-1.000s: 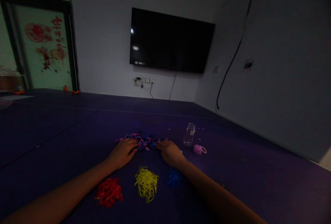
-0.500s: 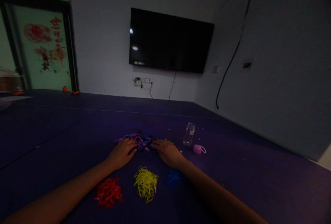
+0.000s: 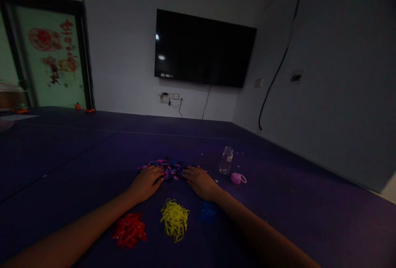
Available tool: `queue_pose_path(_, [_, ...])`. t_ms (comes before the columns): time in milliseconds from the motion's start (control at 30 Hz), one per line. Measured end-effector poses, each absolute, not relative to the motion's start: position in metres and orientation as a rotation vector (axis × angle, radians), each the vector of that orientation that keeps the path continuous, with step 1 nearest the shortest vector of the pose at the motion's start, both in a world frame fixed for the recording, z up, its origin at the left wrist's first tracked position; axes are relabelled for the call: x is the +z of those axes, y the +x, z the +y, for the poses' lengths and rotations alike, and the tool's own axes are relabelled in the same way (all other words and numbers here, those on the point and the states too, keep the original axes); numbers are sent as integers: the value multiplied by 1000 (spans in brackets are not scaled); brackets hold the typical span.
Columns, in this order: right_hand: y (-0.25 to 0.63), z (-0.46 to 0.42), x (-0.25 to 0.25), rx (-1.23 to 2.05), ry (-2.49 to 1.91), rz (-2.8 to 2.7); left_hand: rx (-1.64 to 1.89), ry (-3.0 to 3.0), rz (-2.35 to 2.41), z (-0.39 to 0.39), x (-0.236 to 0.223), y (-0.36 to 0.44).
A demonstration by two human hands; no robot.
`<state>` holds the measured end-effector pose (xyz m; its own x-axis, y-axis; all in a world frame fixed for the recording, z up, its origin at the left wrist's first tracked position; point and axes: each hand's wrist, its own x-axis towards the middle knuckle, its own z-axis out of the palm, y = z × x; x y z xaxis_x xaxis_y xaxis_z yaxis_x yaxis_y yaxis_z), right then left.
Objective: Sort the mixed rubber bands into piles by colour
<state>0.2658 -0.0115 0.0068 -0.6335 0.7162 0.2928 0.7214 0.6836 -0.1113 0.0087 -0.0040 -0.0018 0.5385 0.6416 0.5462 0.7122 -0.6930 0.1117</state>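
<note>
A loose pile of mixed pink, purple, blue and black rubber bands (image 3: 169, 170) lies on the purple surface in front of me. At its left side rests my left hand (image 3: 149, 182), palm down, thumb apart from the fingers. My right hand (image 3: 201, 182) lies on the pile's right side with its fingers stretched over the bands. Both hands look open, though their undersides are hidden. Nearer to me are three sorted heaps: red rubber bands (image 3: 130, 230), yellow rubber bands (image 3: 175, 220) and blue rubber bands (image 3: 207, 212), the last close beside my right forearm.
Right of my right hand stands a clear bottle (image 3: 226, 161), with a pink lid with a loop (image 3: 237, 178) beside it. Small white scraps lie around them. A television (image 3: 204, 49) hangs on the far wall, and a black cable (image 3: 278, 70) runs down the right wall.
</note>
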Motion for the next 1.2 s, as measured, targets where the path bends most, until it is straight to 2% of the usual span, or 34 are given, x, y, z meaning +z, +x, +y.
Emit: queue_pose_path(1200, [269,-7,6,-48,-1003,-2557,-833,-2660,-1195,-5,0,9])
